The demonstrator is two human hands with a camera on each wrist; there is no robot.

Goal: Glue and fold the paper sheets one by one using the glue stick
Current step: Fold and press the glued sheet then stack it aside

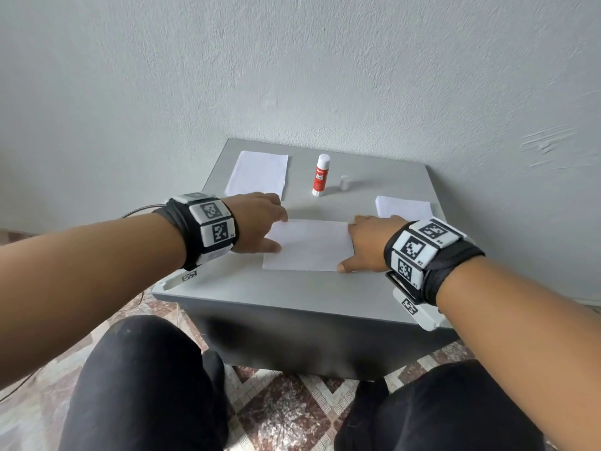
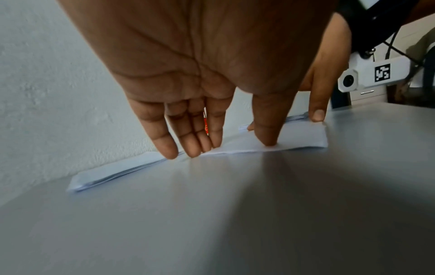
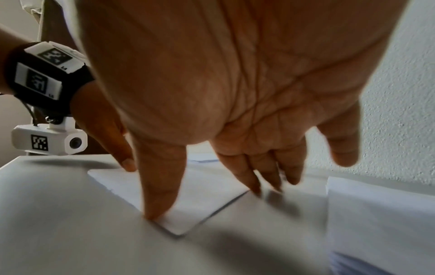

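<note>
Between both hands' straight fingers (image 2: 267, 130), folded paper sheet (image 1: 309, 244), edges touched.

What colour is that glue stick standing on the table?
Glue stick: white with a red label, clearest in the head view.

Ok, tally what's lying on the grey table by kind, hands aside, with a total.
Paper, loose sheets or stacks: 3 (far left, middle, right)
Glue stick: 1
Glue stick cap: 1
Total: 5

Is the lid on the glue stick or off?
Off. The glue stick stands upright with its white top bare, and its cap stands apart beside it on the table.
</note>
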